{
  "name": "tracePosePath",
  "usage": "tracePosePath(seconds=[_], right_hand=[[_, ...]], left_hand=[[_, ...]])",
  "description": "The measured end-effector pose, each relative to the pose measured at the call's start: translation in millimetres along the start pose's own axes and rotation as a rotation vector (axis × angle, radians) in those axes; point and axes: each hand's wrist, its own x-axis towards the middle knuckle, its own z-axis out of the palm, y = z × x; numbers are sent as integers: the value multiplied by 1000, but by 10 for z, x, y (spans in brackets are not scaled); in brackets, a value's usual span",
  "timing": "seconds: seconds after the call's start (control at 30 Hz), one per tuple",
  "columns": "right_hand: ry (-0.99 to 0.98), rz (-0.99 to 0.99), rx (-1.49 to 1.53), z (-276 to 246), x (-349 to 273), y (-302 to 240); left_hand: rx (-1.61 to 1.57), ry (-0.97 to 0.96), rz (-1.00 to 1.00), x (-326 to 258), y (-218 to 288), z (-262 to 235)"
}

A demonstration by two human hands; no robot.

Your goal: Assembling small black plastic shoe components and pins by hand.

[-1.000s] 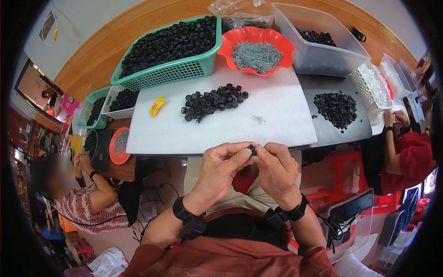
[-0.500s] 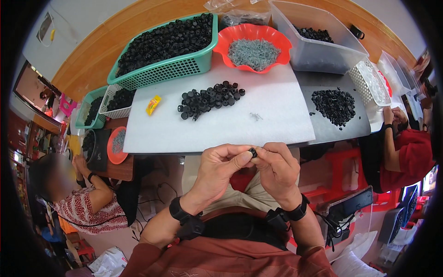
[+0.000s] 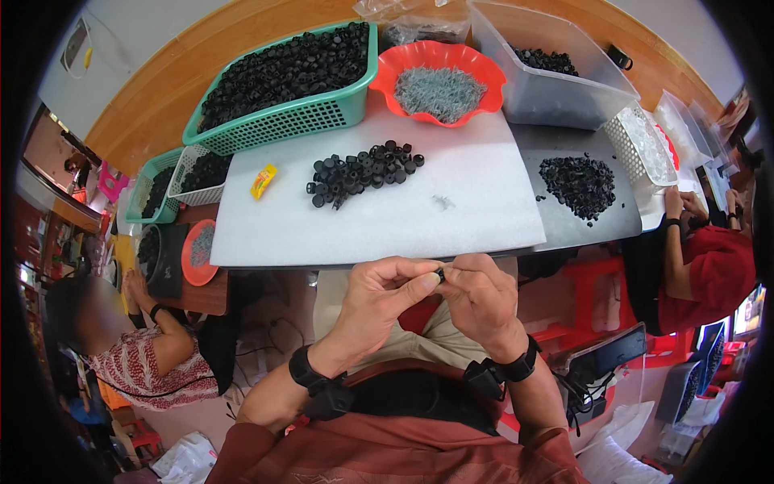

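My left hand (image 3: 380, 300) and my right hand (image 3: 478, 297) meet over my lap, just below the table's front edge. Between their fingertips they pinch one small black round part (image 3: 440, 274). Both wrists wear black bands. On the white table top (image 3: 484, 218) above my hands lies a loose heap of the same black parts (image 3: 361, 172), with a few small grey metal bits (image 3: 442, 201) to its right.
A green basket (image 3: 286, 81) of black parts, a red bowl (image 3: 439, 81) of grey metal pieces and a clear tub (image 3: 548, 68) stand at the back. Another black pile (image 3: 579, 184) lies right. A yellow wrapper (image 3: 263, 181) lies left. People sit at both sides.
My hands stay together on the small black part; my fingers shift slightly around it. The view has tilted a little.
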Motion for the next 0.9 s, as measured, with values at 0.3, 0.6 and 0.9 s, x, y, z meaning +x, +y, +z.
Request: tracePosePath(seconds=[0.3,0.6,0.9], right_hand=[[-152,124,53,-79,49,-188],[-262,213,204,-177,96,-281],[-344,363,239,-135,38,-421]], left_hand=[[-34,-30,-76,-102,43,-86],[-22,-72,-154,-204,74,-97],[8,-91,-113,-285,63,-179]])
